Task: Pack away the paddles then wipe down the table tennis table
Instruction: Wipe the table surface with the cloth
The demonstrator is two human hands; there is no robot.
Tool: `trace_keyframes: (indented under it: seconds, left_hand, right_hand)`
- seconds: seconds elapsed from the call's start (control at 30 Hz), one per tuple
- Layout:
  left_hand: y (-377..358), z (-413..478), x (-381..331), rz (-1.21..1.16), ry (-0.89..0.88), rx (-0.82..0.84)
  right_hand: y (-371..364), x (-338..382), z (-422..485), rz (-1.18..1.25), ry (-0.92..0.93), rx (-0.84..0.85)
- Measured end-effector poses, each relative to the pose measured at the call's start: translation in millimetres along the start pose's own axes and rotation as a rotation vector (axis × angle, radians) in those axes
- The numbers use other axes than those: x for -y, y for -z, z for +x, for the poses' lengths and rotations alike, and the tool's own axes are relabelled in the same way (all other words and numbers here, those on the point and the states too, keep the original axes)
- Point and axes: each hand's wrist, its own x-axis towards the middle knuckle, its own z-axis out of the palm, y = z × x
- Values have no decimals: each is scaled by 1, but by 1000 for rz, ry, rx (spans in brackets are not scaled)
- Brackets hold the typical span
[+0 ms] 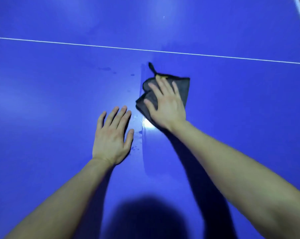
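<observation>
The right hand [164, 105], grip wide and flat, presses a soft, crumpled dark grey cloth [183, 88] onto the smooth blue bench [42, 94], mid-scene. Just left of it the left hand [111, 135] lies flat, grip wide.

No text, brand, number or sign can be read. The dark cloth [184, 88] has a small yellow tag [163, 77] at its far edge, but the tag is blurred and partly covered, so any print on it cannot be made out. The blue table [59, 118] carries only a plain white line [94, 46] running across it from left to right, with no lettering on or beside it.
</observation>
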Motion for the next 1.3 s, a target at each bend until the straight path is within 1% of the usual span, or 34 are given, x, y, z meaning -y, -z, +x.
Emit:
trace_keyframes:
  seconds: [0.07,0.13,0.2,0.23,0.3,0.33,0.37,0.43,0.5,0.53,0.6,0.63,0.7,0.77,0.83,0.9,0.93,0.97,1.0,1.07,1.13,1.2,1.3]
  left_hand:
    - [1,0,-1,36,0,25]
    - [3,0,-2,97,-14,51]
    - [6,-1,-7,153,-4,80]
    - [8,-4,-11,164,22,79]
    - [14,-20,-24,121,79,56]
    - [18,-32,-33,80,93,39]
    - [22,-50,-42,36,105,15]
    - [30,-95,-63,-60,143,-41]
    - [36,-144,-80,-138,169,-69]
    - [36,-169,-86,-154,165,-59]
    - [31,-212,-85,-130,148,-41]
    - [29,-229,-80,-100,139,-27]
    - [27,-255,-70,-67,138,-2]
    - [25,-270,-64,-43,136,39]
    - [22,-278,-63,-39,122,74]
    - [19,-280,-63,-44,124,83]
    - [19,-279,-64,-43,129,77]
    - [18,-279,-64,-41,139,66]
    - [18,-279,-64,-38,149,54]
    - [16,-281,-64,-35,157,33]
    - [14,-282,-64,-46,155,18]
    - [14,-281,-63,-48,152,-2]
    - [12,-282,-63,-39,160,-11]
  right_hand:
    - [8,33,-103,64,77,42]
    - [19,62,-202,99,151,143]
    - [27,77,-273,68,235,245]
    - [28,75,-292,52,298,274]
    - [28,52,-293,67,402,261]
    - [29,35,-279,69,396,225]
    - [28,15,-258,57,326,173]
    - [31,-27,-203,20,58,52]
    - [36,-57,-158,-30,-165,-3]
    - [34,-64,-148,-48,-216,0]
    - [28,-57,-150,-58,-244,-11]
    - [28,-43,-165,-51,-248,-23]
    - [30,-2,-225,-24,-225,-46]
    - [32,49,-306,41,-131,-11]
    - [39,82,-378,80,12,79]
    - [46,78,-410,43,162,155]
    - [47,60,-404,31,212,163]
    - [46,40,-389,20,218,147]
    - [44,20,-365,11,162,106]
    - [42,-18,-308,-33,-86,5]
    - [43,-42,-257,-79,-312,-32]
    - [38,-49,-228,-89,-401,-23]
    - [37,-34,-231,-92,-413,-61]
